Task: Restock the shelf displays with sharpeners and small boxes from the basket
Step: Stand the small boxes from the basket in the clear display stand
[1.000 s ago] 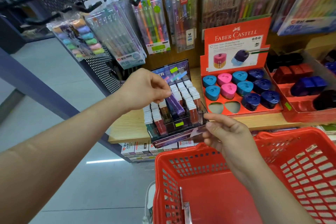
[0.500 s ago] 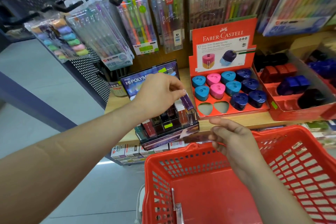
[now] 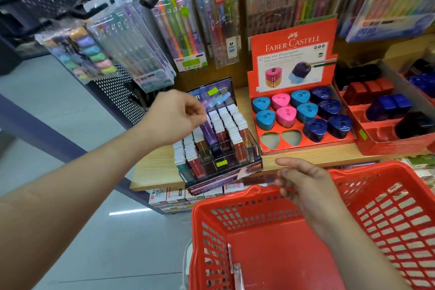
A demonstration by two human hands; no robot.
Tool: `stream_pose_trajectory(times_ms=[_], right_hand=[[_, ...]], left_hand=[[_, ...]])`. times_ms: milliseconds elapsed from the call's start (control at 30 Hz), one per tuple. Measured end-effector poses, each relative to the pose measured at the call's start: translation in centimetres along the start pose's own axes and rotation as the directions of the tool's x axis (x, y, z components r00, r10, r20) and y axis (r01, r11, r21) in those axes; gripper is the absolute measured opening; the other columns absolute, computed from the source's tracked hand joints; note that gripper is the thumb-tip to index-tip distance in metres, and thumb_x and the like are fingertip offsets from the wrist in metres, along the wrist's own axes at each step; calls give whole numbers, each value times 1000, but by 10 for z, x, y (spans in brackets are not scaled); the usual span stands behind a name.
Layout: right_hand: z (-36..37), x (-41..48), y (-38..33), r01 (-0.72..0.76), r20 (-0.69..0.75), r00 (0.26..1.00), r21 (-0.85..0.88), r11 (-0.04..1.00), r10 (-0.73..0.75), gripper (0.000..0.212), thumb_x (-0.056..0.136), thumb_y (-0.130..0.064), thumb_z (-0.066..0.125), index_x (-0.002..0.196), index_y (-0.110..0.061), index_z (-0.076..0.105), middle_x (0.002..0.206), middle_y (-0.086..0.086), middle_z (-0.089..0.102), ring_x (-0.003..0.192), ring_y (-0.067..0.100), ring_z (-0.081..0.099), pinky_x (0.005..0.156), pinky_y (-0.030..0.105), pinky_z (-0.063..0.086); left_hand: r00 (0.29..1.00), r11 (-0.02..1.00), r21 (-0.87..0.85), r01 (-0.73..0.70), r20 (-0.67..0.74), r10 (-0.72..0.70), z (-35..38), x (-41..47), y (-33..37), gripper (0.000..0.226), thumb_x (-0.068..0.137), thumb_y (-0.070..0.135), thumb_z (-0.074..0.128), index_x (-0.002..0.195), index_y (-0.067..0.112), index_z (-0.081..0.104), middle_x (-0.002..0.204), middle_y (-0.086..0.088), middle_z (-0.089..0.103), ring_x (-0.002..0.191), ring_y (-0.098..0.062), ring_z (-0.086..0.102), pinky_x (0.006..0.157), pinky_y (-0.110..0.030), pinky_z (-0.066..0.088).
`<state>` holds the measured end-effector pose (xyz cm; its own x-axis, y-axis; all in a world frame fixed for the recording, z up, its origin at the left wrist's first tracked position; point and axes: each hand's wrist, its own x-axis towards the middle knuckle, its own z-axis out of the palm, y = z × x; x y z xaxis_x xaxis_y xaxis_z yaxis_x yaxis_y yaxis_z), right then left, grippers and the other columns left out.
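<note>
Left hand (image 3: 174,115) on purple box (image 3: 210,135) in display (image 3: 255,156)

Red sharpener display (image 3: 293,59) reads FABER-CASTELL; a hanging pen pack (image 3: 270,7) shows 0.5.

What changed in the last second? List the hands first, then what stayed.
The left hand has pushed the purple box it pinches deeper into a slot of the clear display. The right hand stayed over the basket rim; whether it still holds a slim box is unclear. The sharpener tray is unchanged, two slots empty.
</note>
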<state>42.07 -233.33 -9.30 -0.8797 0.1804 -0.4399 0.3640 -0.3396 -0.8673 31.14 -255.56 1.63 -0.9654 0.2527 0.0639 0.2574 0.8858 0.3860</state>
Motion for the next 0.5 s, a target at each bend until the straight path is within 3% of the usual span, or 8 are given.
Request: stream_pose_trajectory(times_ms=[133, 233, 333, 500], right_hand=[[-2, 2, 9, -32, 5, 999, -22, 999, 32, 22, 92, 6, 53, 95, -8, 70, 71, 8, 63, 64, 17, 57, 58, 28, 45], [-4, 2, 18, -53, 10, 998, -75, 996, 54, 21, 91, 6, 54, 94, -8, 69, 71, 10, 63, 63, 18, 56, 57, 28, 43], [-6, 4, 27, -61, 37, 997, -151, 987, 68, 22, 92, 7, 52, 93, -8, 68, 70, 11, 61, 60, 16, 56, 53, 26, 43], [-11, 7, 43, 59, 221, 974, -428, 902, 41, 26, 90, 8, 55, 86, -15, 64, 66, 9, 58, 55, 17, 53, 45, 16, 41]], left_hand=[[995, 991, 95, -94, 40, 91, 16, -9, -3, 9, 85, 22, 71, 86, 14, 74, 74, 9, 65, 69, -6, 60, 76, -21, 50], [990, 973, 189, -131, 74, 119, 27, -13, -4, 12, 88, 27, 67, 92, 17, 73, 78, 7, 65, 73, -8, 59, 72, -19, 44], [981, 937, 299, -180, 121, 150, 40, -15, -4, 18, 91, 34, 62, 99, 20, 70, 89, 4, 69, 86, -16, 63, 74, -26, 48], [980, 902, 384, -199, 50, 195, 16, -18, 14, 28, 90, 31, 60, 112, 15, 67, 103, -5, 66, 98, -25, 60, 84, -34, 46]])
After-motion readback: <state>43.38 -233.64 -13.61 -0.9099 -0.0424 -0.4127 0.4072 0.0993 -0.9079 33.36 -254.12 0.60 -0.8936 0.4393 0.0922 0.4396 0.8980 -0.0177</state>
